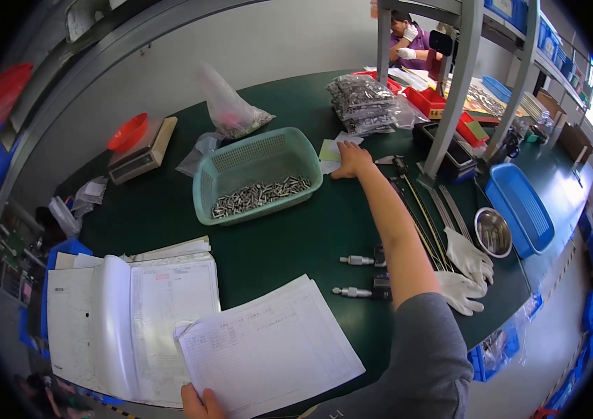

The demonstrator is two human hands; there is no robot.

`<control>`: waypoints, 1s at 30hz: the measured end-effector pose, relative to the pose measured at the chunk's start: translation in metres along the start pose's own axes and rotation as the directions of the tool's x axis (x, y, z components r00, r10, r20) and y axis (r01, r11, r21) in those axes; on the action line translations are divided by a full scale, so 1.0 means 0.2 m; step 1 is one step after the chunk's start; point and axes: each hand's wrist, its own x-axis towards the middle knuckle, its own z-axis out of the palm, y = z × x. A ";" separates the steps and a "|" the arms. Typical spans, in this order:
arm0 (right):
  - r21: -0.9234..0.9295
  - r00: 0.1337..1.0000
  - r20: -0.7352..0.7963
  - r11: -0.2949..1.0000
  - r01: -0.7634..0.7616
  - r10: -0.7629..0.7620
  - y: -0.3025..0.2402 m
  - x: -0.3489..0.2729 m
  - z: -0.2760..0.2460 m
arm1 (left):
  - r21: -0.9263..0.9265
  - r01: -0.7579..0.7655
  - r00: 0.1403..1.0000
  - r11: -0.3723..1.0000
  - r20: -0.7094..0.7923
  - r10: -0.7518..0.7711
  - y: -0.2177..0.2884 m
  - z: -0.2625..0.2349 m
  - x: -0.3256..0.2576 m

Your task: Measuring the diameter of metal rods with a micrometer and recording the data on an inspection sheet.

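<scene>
My left hand (201,403) grips the lower left edge of a stack of printed sheets (268,346), its thumb on top. The sheets are tilted above the table's near edge, beside an open binder (174,307) with clear sleeves. My right arm stretches far across the table. Its hand (354,160) is over small white and pale green paper slips (329,151), fingers apart, and I see nothing held in it. Just left of that hand stands a green plastic basket (206,202) with many small metal pins (261,195) in it.
Two micrometers (358,260), white gloves (467,258), steel rulers (443,208) and a metal bowl (493,232) lie around my right forearm. Bagged metal parts (363,105), a scale (144,150) and a blue basket (520,209) stand farther out. A shelf post (456,91) rises at right; another person (412,45) sits beyond.
</scene>
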 end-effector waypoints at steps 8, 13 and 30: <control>-0.085 0.972 0.078 0.970 0.228 -0.221 0.10 0.04 0.09 | 0.098 -0.150 0.949 0.984 -0.266 0.171 0.17 -0.09 0.06; 0.120 0.983 -0.050 0.976 0.179 -0.174 0.01 -0.29 -0.08 | -0.248 -0.410 0.910 0.878 -0.051 0.411 0.40 0.03 0.16; 0.705 0.772 -0.035 0.532 0.469 -0.634 -0.85 -1.26 -0.49 | -0.948 0.290 0.932 0.129 0.310 0.186 0.64 0.70 0.56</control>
